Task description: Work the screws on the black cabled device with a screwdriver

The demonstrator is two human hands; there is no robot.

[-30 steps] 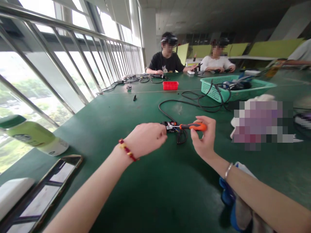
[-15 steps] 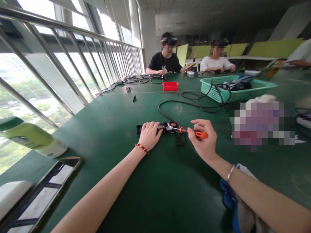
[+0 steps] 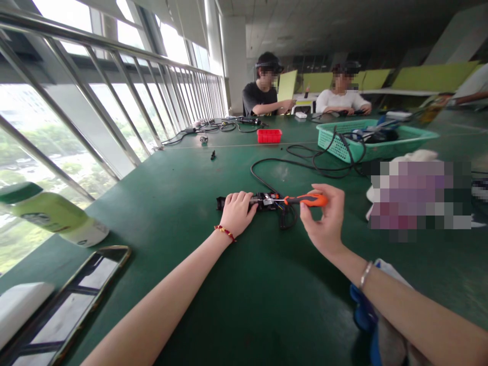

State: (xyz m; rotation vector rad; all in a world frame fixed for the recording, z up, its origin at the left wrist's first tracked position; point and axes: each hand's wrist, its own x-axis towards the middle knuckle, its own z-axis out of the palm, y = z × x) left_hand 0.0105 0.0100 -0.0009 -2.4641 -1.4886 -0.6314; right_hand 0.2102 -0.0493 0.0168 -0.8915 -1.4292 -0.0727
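My left hand [image 3: 237, 212] lies over the left part of a black corded device [image 3: 262, 203], its fingers closed round it and pressing it to the table. The device has its inside exposed, with small parts and thin wires showing; its exact kind I cannot make out. In my right hand [image 3: 327, 223] is an orange and grey screwdriver [image 3: 305, 201], held by the handle between thumb and fingers. Its shaft points left and the tip meets the middle of the device. A black loop [image 3: 287, 217] sits at the device's right end.
On the green table [image 3: 236, 305], a black cable [image 3: 274, 159] runs to a green basket [image 3: 339, 144] of tools. Beyond are a red tray [image 3: 269, 136] and small black part [image 3: 213, 155]. A bottle [image 3: 57, 213] and phone [image 3: 87, 284] lie left. Two co-workers sit opposite.
The screwdriver handle has levelled out, and my right hand's grip on it has shifted, with the thumb lower. The co-worker in black has turned and moved a hand to the right.
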